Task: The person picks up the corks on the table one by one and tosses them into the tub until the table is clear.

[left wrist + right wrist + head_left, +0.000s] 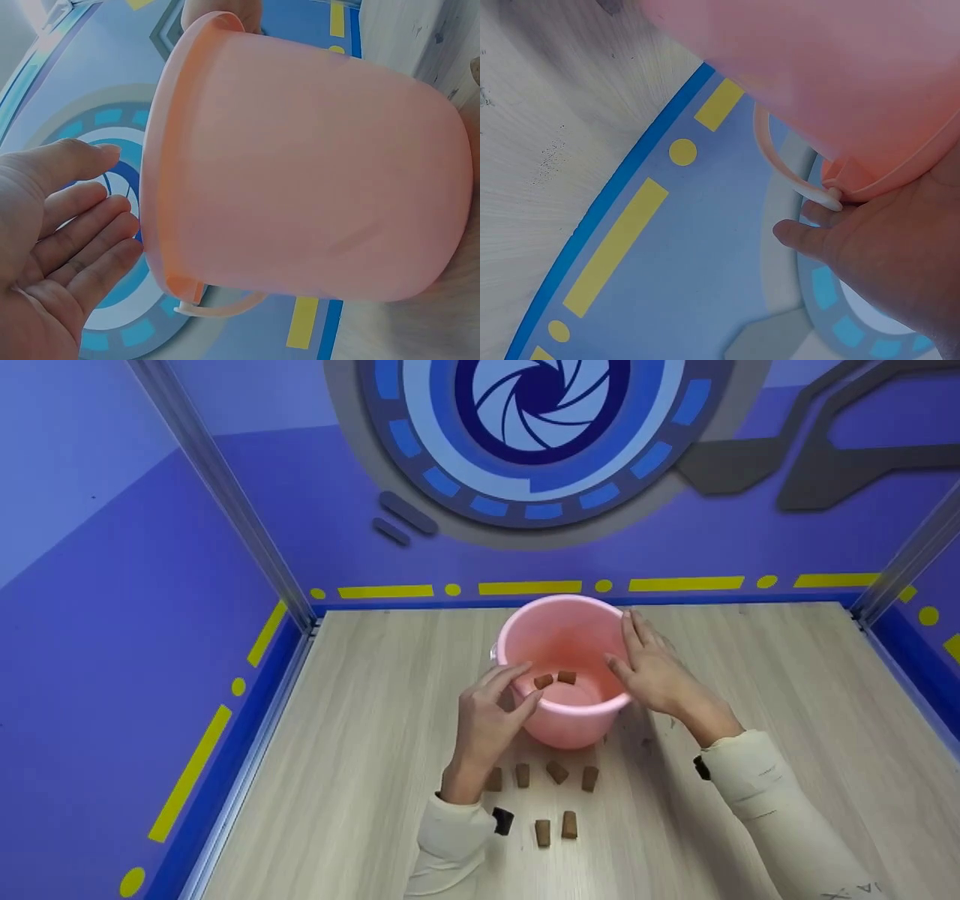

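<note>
A pink bucket (570, 727) stands upright at the back of the table, with two brown corks (566, 677) lying inside it. My left hand (486, 724) is over the near left part of the rim, thumb and fingers apart and nothing between them. In the left wrist view its fingers are loosely extended beside the bucket mouth. On the opposite side, my right hand (660, 675) holds the rim, thumb on the inner side and fingers outside. The white handle (780, 161) hangs down near the right fingertips in the right wrist view.
Several more small brown corks (556, 772) lie on the wooden table (360, 750) in front of the bucket, one partly hidden by the left wrist. Blue printed panels (465, 562) close in the back and sides. A metal post (247, 525) runs up the left corner.
</note>
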`<state>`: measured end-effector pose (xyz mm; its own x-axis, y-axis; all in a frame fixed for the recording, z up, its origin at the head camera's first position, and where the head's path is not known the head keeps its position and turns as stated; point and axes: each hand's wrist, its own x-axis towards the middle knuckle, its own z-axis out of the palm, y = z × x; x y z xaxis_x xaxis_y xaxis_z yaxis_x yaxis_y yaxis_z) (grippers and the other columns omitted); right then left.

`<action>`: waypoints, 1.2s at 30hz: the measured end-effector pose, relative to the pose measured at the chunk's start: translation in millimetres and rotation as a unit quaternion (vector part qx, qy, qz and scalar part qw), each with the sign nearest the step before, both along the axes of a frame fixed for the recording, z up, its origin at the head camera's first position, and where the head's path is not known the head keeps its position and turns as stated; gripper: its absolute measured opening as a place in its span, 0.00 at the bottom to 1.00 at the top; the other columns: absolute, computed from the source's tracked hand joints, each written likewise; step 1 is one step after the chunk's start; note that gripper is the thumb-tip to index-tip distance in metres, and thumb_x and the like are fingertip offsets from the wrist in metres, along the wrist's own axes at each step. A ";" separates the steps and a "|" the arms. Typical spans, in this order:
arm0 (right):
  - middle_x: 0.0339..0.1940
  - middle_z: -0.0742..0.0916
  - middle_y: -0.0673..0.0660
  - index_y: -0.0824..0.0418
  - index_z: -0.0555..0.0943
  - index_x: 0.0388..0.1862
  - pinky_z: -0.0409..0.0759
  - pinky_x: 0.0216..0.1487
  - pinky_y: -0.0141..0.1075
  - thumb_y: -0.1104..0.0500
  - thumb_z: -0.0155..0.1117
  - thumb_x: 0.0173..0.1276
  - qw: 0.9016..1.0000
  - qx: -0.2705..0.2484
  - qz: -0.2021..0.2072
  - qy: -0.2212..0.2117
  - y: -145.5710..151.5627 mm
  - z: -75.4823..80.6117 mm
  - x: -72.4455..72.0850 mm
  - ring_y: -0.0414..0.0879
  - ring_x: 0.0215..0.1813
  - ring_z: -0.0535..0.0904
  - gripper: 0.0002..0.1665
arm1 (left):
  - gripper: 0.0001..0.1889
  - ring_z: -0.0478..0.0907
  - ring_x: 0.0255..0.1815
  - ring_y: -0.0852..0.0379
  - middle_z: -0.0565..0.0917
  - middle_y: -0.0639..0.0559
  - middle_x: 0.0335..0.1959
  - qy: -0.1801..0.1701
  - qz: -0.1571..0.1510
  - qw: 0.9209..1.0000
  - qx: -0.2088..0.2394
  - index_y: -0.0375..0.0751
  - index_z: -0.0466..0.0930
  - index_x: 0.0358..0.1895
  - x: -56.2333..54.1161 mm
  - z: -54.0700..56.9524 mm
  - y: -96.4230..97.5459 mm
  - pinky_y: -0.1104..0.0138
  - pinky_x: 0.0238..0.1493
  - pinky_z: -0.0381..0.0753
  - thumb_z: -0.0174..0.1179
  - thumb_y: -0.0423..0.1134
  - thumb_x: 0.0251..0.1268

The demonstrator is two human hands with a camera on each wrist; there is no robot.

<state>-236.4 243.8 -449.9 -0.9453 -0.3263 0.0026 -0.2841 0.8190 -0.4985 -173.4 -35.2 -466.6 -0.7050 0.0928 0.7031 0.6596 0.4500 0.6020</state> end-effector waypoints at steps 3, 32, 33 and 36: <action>0.87 0.41 0.72 0.73 0.35 0.85 0.36 0.82 0.65 0.39 0.44 0.87 1.000 -0.003 0.001 0.003 -0.2 -0.3 0.2 0.70 0.86 0.36 0.53 | 0.20 0.88 0.55 0.47 0.90 0.43 0.51 0.007 0.001 1.000 0.006 0.30 0.89 0.54 1.4 -1.3 -2.4 0.59 0.61 0.84 0.80 0.29 0.57; 0.86 0.43 0.75 0.76 0.37 0.84 0.38 0.82 0.66 0.46 0.47 0.87 1.000 -0.007 0.007 0.018 -0.2 -0.9 0.1 0.73 0.85 0.38 0.49 | 0.21 0.88 0.55 0.47 0.90 0.44 0.51 -0.018 0.015 1.000 0.013 0.32 0.89 0.55 18.1 -26.8 -25.3 0.59 0.56 0.87 0.80 0.28 0.56; 0.86 0.43 0.75 0.76 0.37 0.84 0.38 0.82 0.66 0.46 0.47 0.87 1.000 -0.008 0.007 0.019 -0.3 -0.8 0.1 0.73 0.85 0.38 0.49 | 0.21 0.88 0.55 0.47 0.90 0.43 0.51 -0.019 0.015 1.000 0.013 0.32 0.89 0.55 18.5 -28.0 -26.0 0.59 0.56 0.87 0.80 0.28 0.57; 0.86 0.43 0.75 0.76 0.37 0.84 0.38 0.82 0.66 0.47 0.47 0.87 1.000 -0.008 0.007 0.020 -0.6 -0.8 0.1 0.73 0.85 0.38 0.49 | 0.20 0.88 0.55 0.47 0.90 0.44 0.51 -0.023 0.015 1.000 0.013 0.32 0.89 0.54 20.0 -31.4 -28.2 0.59 0.56 0.87 0.80 0.28 0.57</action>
<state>-236.3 243.2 -450.7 -0.9397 -0.3389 0.0459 -0.3154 0.8067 -0.4998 -153.4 -63.4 -498.0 -0.7386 0.0533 0.6720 0.6176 0.4531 0.6428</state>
